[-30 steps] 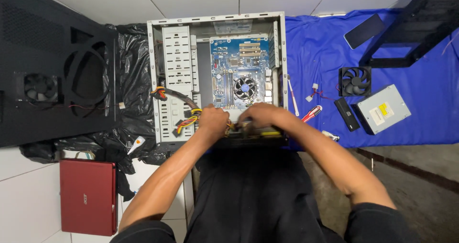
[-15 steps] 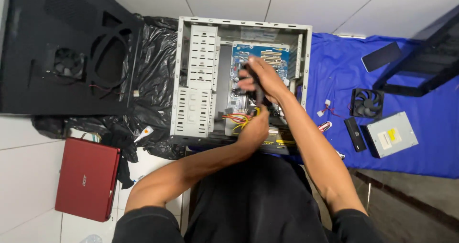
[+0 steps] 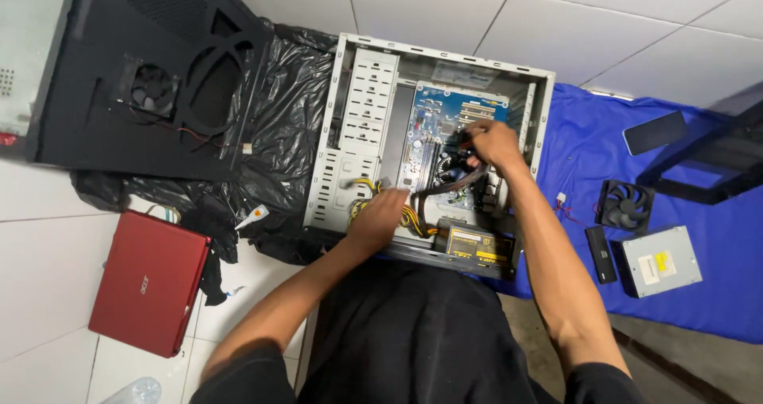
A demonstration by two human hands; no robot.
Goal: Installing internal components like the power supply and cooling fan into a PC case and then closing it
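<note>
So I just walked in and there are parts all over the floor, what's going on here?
A person is working inside an open computer case lying on the floor. Their right hand is on a dark cable over the blue motherboard; their left hand is at the yellow wires near the power supply. A loose fan, an optical drive and a red laptop lie around.

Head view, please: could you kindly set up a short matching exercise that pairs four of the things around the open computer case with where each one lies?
Things:
1. red laptop
2. loose fan
3. black side panel
4. right hand

Places:
A. over the blue circuit board inside the case
B. on the blue cloth
C. on the white tiles, lower left
D. upper left, beside the black plastic sheet

Pairs: 1-C, 2-B, 3-D, 4-A
</note>
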